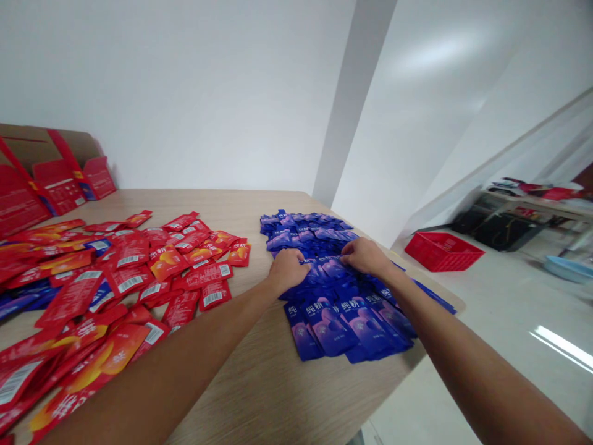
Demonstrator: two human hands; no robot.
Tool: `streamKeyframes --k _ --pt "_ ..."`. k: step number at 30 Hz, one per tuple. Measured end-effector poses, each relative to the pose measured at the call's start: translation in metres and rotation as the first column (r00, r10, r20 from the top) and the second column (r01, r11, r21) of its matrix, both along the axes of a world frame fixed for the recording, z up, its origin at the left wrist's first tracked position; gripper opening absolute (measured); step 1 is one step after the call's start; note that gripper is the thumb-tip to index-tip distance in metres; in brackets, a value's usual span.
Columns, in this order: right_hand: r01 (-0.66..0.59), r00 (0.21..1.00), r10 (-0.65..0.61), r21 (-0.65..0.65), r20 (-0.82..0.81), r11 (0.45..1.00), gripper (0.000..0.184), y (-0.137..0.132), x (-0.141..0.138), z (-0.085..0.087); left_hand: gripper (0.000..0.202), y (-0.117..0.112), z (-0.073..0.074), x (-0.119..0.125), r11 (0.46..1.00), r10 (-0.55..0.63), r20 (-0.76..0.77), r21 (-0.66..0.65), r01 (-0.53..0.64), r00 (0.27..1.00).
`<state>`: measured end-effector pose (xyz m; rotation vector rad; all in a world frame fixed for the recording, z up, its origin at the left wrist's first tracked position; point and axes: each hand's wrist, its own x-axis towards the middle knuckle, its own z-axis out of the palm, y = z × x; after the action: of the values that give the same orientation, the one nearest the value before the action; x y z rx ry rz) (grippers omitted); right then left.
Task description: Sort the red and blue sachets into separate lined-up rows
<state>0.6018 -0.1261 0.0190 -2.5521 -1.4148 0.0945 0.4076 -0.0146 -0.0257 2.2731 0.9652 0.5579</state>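
Note:
Rows of blue and purple sachets (331,315) lie overlapped in a pile near the table's right side. My left hand (290,272) is closed on the left end of a row of blue sachets (324,269) in the middle of that pile. At the row's right end, my right hand (364,256) pinches the sachets' upper edge between thumb and fingers. Both hands grip the same row, a short span apart. On the left, a loose heap of red and orange sachets (132,259) covers the table, with a few blue ones among them.
Open red cardboard boxes (58,182) stand at the back left against the white wall (185,93). The wooden table (241,383) ends at the right. Beyond it, a red crate (442,252) and a light blue basin (569,269) rest on the floor, near a cluttered bench (546,207).

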Motion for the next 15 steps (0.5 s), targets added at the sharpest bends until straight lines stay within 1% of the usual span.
streamKeyframes --k 2,5,8,9,10,11,12,13,14,15 --pt "-0.021 0.999 0.019 0.052 0.039 0.998 0.015 -0.003 -0.008 0.002 0.029 -0.004 0.000 -0.001 1.000 -0.019 -0.014 0.015 0.019 1.000" --pt "-0.076 0.994 0.062 0.167 0.087 0.983 0.018 -0.015 -0.028 0.006 0.040 -0.009 -0.001 -0.007 0.998 -0.063 -0.017 0.018 0.063 0.998" --pt "-0.142 0.985 0.103 0.306 0.141 0.941 0.019 -0.034 -0.058 0.006 0.047 -0.011 -0.001 -0.016 0.995 -0.100 -0.008 0.005 0.100 0.995" --pt "-0.180 0.979 0.129 0.355 0.161 0.917 0.018 -0.042 -0.071 0.004 0.048 -0.011 -0.002 -0.019 0.994 -0.110 -0.002 -0.002 0.110 0.994" --pt "-0.241 0.967 0.180 0.414 0.182 0.878 0.016 -0.051 -0.086 0.001 0.048 -0.011 -0.002 -0.022 0.993 -0.119 0.003 -0.008 0.119 0.993" --pt "-0.319 0.946 0.248 0.474 0.207 0.821 0.015 -0.059 -0.103 -0.003 0.049 -0.011 -0.002 -0.024 0.992 -0.127 0.009 -0.014 0.127 0.992" --pt "-0.412 0.911 0.334 0.542 0.241 0.732 0.014 -0.068 -0.120 -0.007 0.048 -0.012 -0.002 -0.026 0.991 -0.131 0.015 -0.020 0.132 0.991" --pt "-0.492 0.867 0.416 0.599 0.274 0.632 0.013 -0.076 -0.138 -0.012 0.048 -0.013 -0.002 -0.027 0.991 -0.130 0.020 -0.022 0.130 0.991" --pt "-0.545 0.827 0.477 0.637 0.298 0.546 0.012 -0.083 -0.155 -0.018 0.046 -0.015 -0.002 -0.027 0.992 -0.124 0.025 -0.021 0.125 0.992" --pt "-0.577 0.792 0.526 0.662 0.311 0.478 0.014 -0.090 -0.172 -0.024 0.045 -0.018 -0.002 -0.027 0.993 -0.117 0.028 -0.019 0.118 0.993"
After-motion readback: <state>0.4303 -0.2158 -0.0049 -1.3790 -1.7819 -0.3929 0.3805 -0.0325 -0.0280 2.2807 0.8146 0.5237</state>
